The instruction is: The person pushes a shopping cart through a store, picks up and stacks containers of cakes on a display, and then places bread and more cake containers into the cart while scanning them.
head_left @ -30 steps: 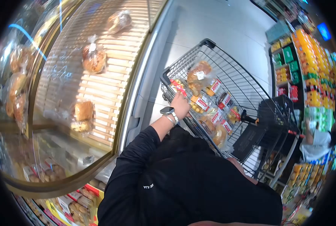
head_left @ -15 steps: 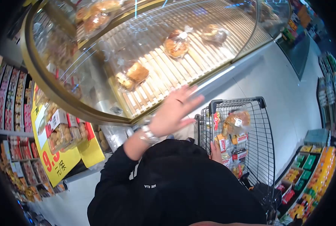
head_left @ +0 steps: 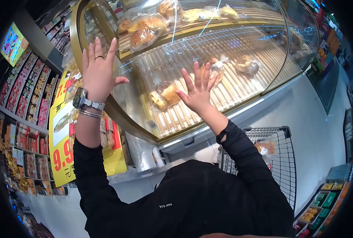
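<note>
My left hand (head_left: 99, 71), with a ring, a watch and bracelets at the wrist, is raised with fingers spread and holds nothing. It overlaps the gold-rimmed frame (head_left: 117, 113) of the bakery case. My right hand (head_left: 199, 89) is held up in front of the case glass, fingers spread, nothing in it. Beyond it, bagged bread lies on the slatted shelf (head_left: 184, 119): a bag with two pieces (head_left: 164, 95), one partly behind my fingers (head_left: 215, 69), and another to the right (head_left: 248, 64). Whether either hand touches the glass I cannot tell.
A wire shopping cart (head_left: 289, 158) with bagged bread (head_left: 265, 147) inside stands at the right. Yellow price signs (head_left: 61, 156) and packed goods are at the left. More bagged bread (head_left: 145, 29) lies on the upper shelf. Stocked shelves (head_left: 24, 87) line the far left.
My left hand has moved up and to the left. My right hand has left the cart and is raised by the case. The view has shifted, showing more of the upper shelf.
</note>
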The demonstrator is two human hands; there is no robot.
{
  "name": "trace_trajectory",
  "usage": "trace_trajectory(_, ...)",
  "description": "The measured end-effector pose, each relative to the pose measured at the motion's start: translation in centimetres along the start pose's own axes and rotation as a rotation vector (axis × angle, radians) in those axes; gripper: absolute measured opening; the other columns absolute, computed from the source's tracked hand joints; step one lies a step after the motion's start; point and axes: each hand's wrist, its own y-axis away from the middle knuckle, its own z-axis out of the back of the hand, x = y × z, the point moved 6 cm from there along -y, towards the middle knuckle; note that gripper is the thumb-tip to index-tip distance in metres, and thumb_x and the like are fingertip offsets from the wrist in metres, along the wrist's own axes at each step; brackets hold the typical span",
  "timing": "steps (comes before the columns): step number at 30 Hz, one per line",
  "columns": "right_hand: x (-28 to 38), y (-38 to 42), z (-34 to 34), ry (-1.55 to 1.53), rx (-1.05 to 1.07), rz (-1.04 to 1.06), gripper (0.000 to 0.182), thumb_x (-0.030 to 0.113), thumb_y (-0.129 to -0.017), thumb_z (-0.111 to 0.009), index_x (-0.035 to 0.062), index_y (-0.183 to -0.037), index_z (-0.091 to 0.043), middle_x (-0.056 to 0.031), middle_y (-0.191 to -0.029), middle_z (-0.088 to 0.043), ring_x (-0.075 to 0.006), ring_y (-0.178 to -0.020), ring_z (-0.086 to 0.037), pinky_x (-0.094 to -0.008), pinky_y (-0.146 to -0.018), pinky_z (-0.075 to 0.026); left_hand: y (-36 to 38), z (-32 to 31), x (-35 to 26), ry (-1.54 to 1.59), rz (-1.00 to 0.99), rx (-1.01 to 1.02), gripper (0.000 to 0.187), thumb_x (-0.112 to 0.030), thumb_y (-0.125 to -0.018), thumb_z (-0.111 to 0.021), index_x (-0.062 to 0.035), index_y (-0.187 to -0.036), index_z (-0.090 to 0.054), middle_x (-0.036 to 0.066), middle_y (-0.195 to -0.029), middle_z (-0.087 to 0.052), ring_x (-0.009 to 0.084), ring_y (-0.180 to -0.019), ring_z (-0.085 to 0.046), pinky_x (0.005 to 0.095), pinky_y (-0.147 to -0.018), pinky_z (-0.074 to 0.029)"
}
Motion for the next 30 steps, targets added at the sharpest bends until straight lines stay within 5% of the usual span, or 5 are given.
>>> trace_trajectory(6,-1.1,0.9,-0.1,0.056,-0.139,0.086,0.058,0.061,-0.086,-0.033,0.0326,-0.136,-0.034,-0.0039,-0.147,-0.022,-0.0379,-0.135,-0.014,-0.0626,-0.102,-0.001,-0.2,0.1,-0.6,0.03,0.003,0.003,0.117,-0.056,-0.044,-0.075,-0.0233,-0.142,-0.019,0.029,-0.138,-0.027,0.042,-0.126,-0.032,0.0441,-0.106,-0.023)
trace_trajectory(14,-4.3,0.9,0.5,0.063,-0.18,0.081,0.056,0.061,-0.086,-0.03,0.0328,-0.134,-0.038,-0.0021,-0.147,-0.024,-0.0347,-0.135,-0.015,-0.0613,-0.103,-0.002,-1.5,0.2,-3.1,0.045,-0.03,-0.034,0.111,-0.06,-0.05,-0.071,-0.0277,-0.142,-0.018,0.029,-0.14,-0.024,0.0448,-0.127,-0.029,0.0469,-0.106,-0.023)
trace_trajectory(25,-13.5,1.8,3.4,0.145,-0.061,-0.059,0.056,0.053,-0.086,-0.04,0.0336,-0.138,-0.029,-0.0016,-0.149,-0.015,-0.0328,-0.136,-0.009,-0.0638,-0.101,-0.011,-5.9,0.7,-10.8,0.132,-0.054,-0.104,0.094,-0.073,-0.065,-0.053,-0.0328,-0.142,-0.016,0.024,-0.145,-0.01,0.0456,-0.132,-0.012,0.0561,-0.104,-0.018)
trace_trajectory(30,-14.9,7.4,6.1,0.039,0.15,-0.298,0.059,0.037,-0.087,-0.049,0.0212,-0.14,-0.028,-0.0108,-0.146,-0.02,-0.0367,-0.133,-0.018,-0.0554,-0.103,-0.02,-8.4,1.8,-15.1,0.183,-0.051,-0.15,0.091,-0.075,-0.068,-0.05,-0.0323,-0.142,-0.018,0.023,-0.146,-0.009,0.0446,-0.133,-0.008,0.0567,-0.104,-0.015)
